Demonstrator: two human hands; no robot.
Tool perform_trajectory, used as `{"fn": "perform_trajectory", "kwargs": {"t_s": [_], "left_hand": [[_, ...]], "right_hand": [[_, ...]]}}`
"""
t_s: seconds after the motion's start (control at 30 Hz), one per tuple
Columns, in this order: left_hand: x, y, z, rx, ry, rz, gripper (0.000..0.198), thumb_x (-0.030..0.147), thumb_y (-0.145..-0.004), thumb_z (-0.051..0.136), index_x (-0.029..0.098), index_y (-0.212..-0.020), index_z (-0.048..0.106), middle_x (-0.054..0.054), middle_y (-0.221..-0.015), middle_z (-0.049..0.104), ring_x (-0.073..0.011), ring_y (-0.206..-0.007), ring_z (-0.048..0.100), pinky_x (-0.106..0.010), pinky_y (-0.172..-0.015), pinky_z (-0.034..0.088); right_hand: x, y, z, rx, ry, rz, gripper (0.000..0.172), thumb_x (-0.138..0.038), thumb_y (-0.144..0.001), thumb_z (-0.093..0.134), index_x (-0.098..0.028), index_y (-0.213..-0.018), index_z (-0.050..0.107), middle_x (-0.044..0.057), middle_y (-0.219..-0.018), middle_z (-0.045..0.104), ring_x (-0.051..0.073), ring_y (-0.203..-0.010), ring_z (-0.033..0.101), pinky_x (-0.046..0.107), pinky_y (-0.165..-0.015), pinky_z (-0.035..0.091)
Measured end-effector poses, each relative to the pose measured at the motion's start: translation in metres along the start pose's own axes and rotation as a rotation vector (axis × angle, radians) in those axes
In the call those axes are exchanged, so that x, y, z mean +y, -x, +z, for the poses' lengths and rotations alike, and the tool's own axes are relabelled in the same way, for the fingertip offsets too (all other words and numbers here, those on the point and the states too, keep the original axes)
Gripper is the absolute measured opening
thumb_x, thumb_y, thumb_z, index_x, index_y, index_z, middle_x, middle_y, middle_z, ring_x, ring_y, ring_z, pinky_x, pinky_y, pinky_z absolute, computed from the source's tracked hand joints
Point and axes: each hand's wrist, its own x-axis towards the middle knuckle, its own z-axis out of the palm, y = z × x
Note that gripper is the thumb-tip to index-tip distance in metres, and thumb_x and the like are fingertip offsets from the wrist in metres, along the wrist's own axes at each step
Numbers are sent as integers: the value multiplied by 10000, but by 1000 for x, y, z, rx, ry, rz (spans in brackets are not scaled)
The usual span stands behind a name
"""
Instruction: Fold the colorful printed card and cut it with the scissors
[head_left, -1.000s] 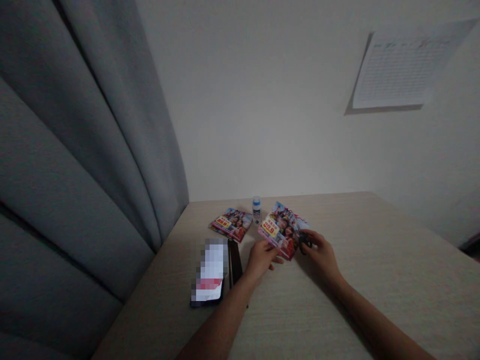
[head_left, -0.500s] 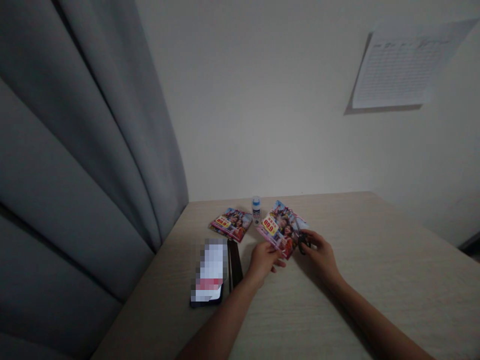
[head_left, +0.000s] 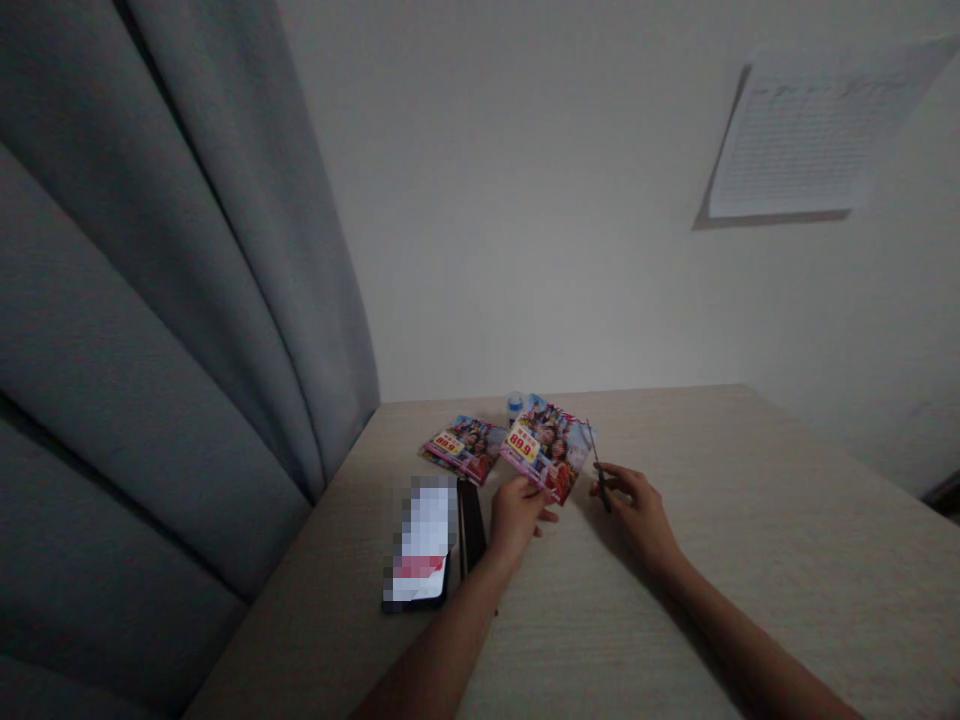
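My left hand (head_left: 519,520) pinches the lower edge of a colourful printed flyer (head_left: 551,450) marked 89.9, held tilted above the table. Black-handled scissors (head_left: 601,485) are in my right hand (head_left: 636,512), their blades pointing up beside the flyer's right edge. A stack of similar flyers (head_left: 466,447) lies to the left. Behind the held flyer stands a small bottle with a blue and clear top (head_left: 514,405); its lower part is hidden.
A phone (head_left: 424,545) with a blurred screen lies on the wooden table (head_left: 600,640), left of my forearm. Beside it is a dark, narrow strip-like object (head_left: 472,525). A grey curtain (head_left: 247,230) hangs at the left, and a printed sheet (head_left: 795,140) is on the wall.
The flyer has shifted left and slightly up in my left hand, now covering most of the bottle. The scissors' blades, earlier over the flyer, now stand at its right edge.
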Motion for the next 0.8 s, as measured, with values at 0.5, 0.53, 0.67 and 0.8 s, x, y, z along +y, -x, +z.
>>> {"fn": "perform_trajectory", "kwargs": {"t_s": [0.5, 0.53, 0.67, 0.8], "left_hand": [[2, 2, -2, 105, 29, 74, 257, 342, -811, 668, 132, -959, 668, -126, -977, 763, -157, -580, 725, -142, -338, 324], [2, 2, -2, 123, 37, 85, 262, 349, -813, 665, 131, -959, 668, -129, -988, 763, -156, -583, 726, -142, -341, 326], [5, 4, -3, 177, 95, 86, 291, 389, -772, 703, 139, -919, 671, -129, -999, 761, -166, -595, 733, -145, -350, 331], [9, 3, -6, 210, 142, 83, 301, 398, -748, 712, 141, -897, 665, -126, -963, 765, -171, -579, 728, -150, -344, 319]], "right_hand": [[7, 0, 1, 4, 53, -29, 400, -466, -778, 626, -236, -1090, 727, 78, -939, 700, 258, -930, 672, 435, -880, 507], [7, 1, 2, 1, 58, -34, 384, -458, -779, 627, -245, -1081, 731, 77, -935, 702, 260, -929, 671, 440, -882, 505], [10, 1, 2, -30, 95, -59, 341, -451, -782, 633, -271, -1048, 749, 69, -902, 701, 266, -915, 665, 465, -924, 478], [11, 1, 0, -69, 146, -90, 358, -479, -771, 660, -271, -1046, 757, 62, -880, 684, 264, -912, 649, 491, -997, 416]]}}
